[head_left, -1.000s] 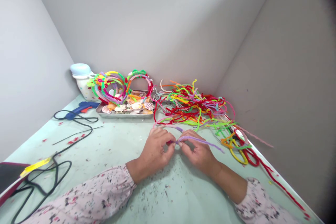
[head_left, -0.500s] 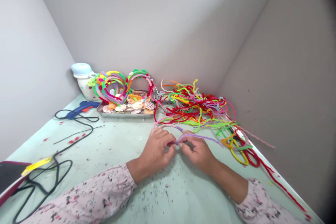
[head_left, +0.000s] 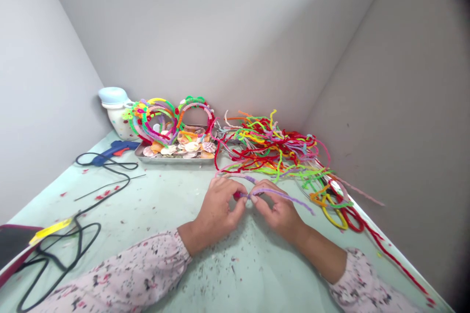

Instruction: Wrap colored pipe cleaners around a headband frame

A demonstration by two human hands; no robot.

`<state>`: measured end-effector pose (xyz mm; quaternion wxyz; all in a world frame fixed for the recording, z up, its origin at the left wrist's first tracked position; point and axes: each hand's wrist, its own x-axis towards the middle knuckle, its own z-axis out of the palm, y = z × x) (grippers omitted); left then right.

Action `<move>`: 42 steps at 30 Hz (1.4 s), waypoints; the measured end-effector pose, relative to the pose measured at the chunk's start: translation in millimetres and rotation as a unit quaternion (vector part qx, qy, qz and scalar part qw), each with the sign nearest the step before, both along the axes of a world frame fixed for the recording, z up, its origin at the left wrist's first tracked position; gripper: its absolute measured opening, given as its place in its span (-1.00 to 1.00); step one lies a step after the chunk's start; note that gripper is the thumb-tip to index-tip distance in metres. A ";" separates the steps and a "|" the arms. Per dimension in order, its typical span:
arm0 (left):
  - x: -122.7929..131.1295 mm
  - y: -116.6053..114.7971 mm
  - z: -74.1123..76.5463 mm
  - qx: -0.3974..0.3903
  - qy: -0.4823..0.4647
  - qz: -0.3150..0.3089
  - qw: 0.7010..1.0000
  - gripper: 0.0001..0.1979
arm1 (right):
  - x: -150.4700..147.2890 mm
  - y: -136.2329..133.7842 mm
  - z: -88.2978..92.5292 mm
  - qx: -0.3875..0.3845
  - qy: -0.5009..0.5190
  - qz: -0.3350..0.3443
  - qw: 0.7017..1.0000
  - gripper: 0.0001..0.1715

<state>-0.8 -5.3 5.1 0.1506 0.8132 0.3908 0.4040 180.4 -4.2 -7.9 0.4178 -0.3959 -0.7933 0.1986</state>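
Dipped lower since the earlier view, the free end of a long lilac fuzzy pipe cleaner point(head_left: 281, 194) now slants toward the lower right, above a pale green tabletop point(head_left: 147, 205). The left hand point(head_left: 218, 215) and right hand point(head_left: 279, 212) nearly meet at centre, both pinching the pipe cleaner's near end, with a small red fuzzy tuft point(head_left: 237, 195) at the left fingertips. The right hand lies nearer its long free stretch.

Your left hand point(head_left: 220, 211) and right hand point(head_left: 279, 216) sit close together, near the middle, both curled over with the fingertips pinched and almost meeting. Your wrists are bent slightly inward, and your left forearm point(head_left: 147, 264) and right forearm point(head_left: 323, 257) angle in from the near corners, tbh, sleeves down past the elbows.
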 end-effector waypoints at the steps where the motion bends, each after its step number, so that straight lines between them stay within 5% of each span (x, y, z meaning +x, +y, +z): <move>1: 0.2 -0.1 -0.2 -0.002 -0.002 0.001 1.000 -0.93 | -0.3 0.2 -0.2 -0.002 0.002 -0.003 1.000 -0.89; 25: -0.7 2.7 -3.6 0.003 0.020 -0.023 1.000 -0.92 | 0.8 1.8 1.2 -0.048 -0.024 -0.009 0.999 -0.82; 42: 0.3 2.3 -1.1 -0.012 0.004 -0.002 1.000 -0.93 | -0.2 2.7 -3.1 -0.007 -0.005 -0.027 1.000 -0.88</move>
